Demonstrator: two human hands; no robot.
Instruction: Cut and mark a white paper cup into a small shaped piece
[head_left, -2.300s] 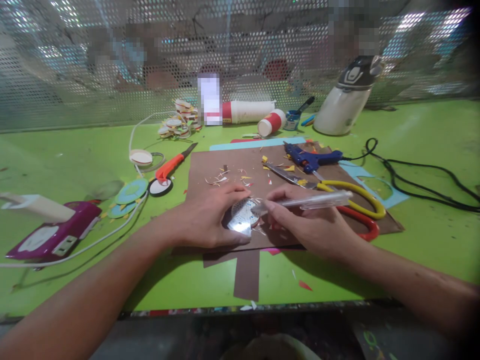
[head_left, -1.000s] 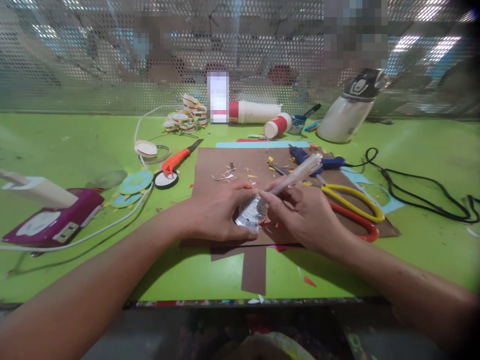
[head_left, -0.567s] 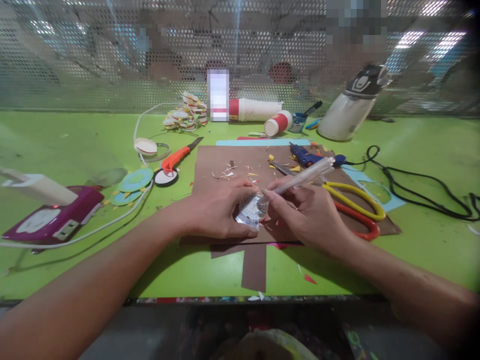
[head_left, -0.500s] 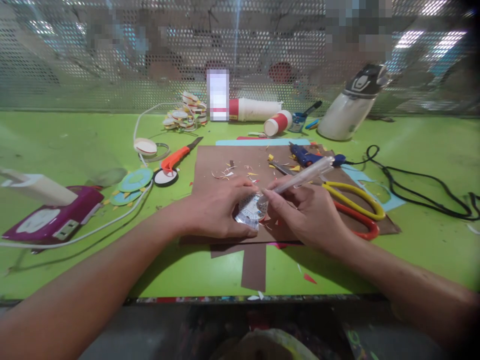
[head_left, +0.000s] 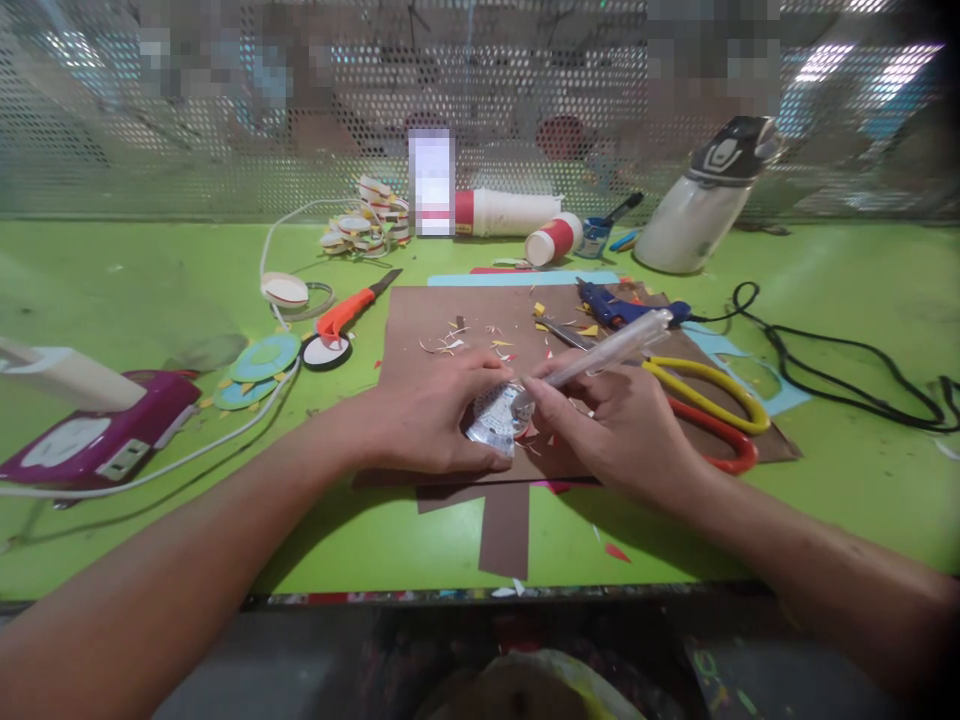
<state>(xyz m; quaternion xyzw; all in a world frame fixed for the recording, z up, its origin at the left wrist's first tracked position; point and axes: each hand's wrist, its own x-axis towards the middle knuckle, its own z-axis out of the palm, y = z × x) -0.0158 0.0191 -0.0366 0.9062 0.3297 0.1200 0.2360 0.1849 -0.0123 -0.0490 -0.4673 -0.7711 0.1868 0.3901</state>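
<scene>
My left hand (head_left: 435, 415) pins a small silvery printed piece (head_left: 491, 425) between thumb and fingers on the brown card sheet (head_left: 427, 315). Its exact kind is unclear, and part of it is covered by the fingers. In my right hand (head_left: 626, 425) is a clear pen (head_left: 615, 345), tilted up to the right, its lower end at the silvery piece. Scissors (head_left: 716, 395) with yellow and red handle loops lie just right of that hand; their blades run partly behind it. Small paper scraps (head_left: 446, 345) are scattered over the card.
A blue glue gun (head_left: 626, 308) with a black cord lies at the right. On the left are an orange-handled knife (head_left: 349, 315), a roll of tape (head_left: 326, 350) and a purple power adapter (head_left: 97, 430). Paper cups (head_left: 517, 215) and a tilted bottle (head_left: 690, 220) are at the back.
The whole view has shifted slightly. Both hands keep the same hold on the silvery piece and the pen, with hardly any movement visible.
</scene>
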